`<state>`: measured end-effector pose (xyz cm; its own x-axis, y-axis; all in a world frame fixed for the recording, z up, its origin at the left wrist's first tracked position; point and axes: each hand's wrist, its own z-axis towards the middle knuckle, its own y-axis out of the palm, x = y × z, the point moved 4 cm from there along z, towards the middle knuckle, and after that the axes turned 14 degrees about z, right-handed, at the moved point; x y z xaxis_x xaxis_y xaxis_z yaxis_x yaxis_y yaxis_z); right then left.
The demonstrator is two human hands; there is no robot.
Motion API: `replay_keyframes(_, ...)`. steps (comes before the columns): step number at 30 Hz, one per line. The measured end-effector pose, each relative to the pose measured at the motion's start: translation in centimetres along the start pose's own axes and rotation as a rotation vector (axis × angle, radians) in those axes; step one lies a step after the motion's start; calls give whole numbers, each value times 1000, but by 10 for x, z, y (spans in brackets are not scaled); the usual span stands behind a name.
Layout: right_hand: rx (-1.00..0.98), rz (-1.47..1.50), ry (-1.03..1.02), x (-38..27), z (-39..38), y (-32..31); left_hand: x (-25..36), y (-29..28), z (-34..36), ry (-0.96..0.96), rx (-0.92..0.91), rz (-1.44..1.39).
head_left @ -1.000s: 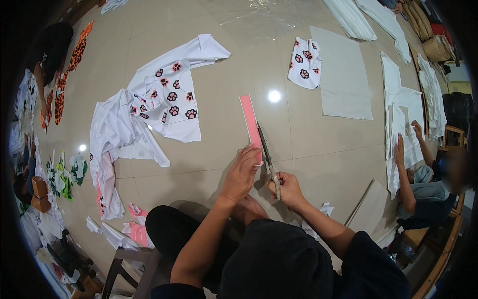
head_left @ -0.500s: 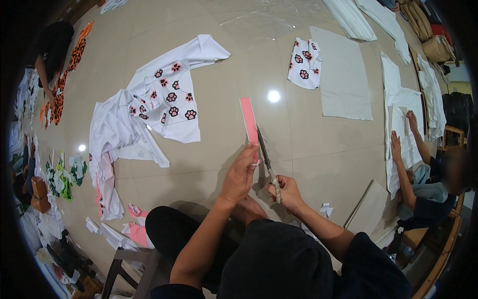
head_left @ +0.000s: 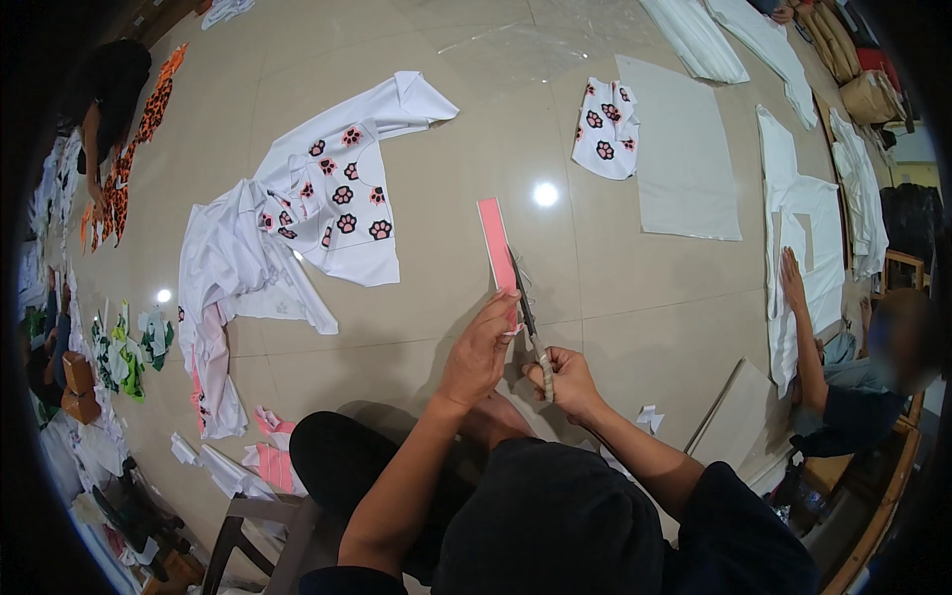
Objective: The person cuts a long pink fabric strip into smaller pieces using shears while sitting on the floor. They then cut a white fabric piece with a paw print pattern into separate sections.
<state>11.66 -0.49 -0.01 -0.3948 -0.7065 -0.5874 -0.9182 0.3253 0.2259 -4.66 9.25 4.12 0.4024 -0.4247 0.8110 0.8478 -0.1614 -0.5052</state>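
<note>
My left hand (head_left: 474,352) is closed on the lower part of a pink fabric strip (head_left: 494,236) with white edges, which stands up above the fingers. My right hand (head_left: 569,385) grips the wrapped handles of a pair of dark scissors (head_left: 526,302). The blades lie along the strip's right edge, close to my left fingertips. Whether the blades are apart is hard to make out. A sliver of white trimming seems to hang beside them.
A white garment with paw prints (head_left: 342,213) lies left on the tiled floor. Ahead right are a smaller paw-print piece (head_left: 605,129) and a pale sheet (head_left: 689,159). A co-worker's hand (head_left: 791,281) rests on white cloth (head_left: 815,213). Another person bends over orange spotted fabric (head_left: 121,188).
The strip and scissors have shifted down very slightly, and the scissor handles have moved a little left. At the right, one of the co-worker's hands has drawn back from the white cloth.
</note>
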Motion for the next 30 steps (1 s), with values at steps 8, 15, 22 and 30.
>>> replay_keyframes(8,-4,17,-3,1,-1,0,2,-2,2,3,8,-13)
replay_keyframes(15,-1,23,0,2,-2,0,1,-2,1,14,15,-35)
replay_keyframes(22,2,8,5,1,-3,0,1,-4,1,10,8,-18)
replay_keyframes(30,10,-48,2,-14,2,11,2,-6,1,30,5,-37)
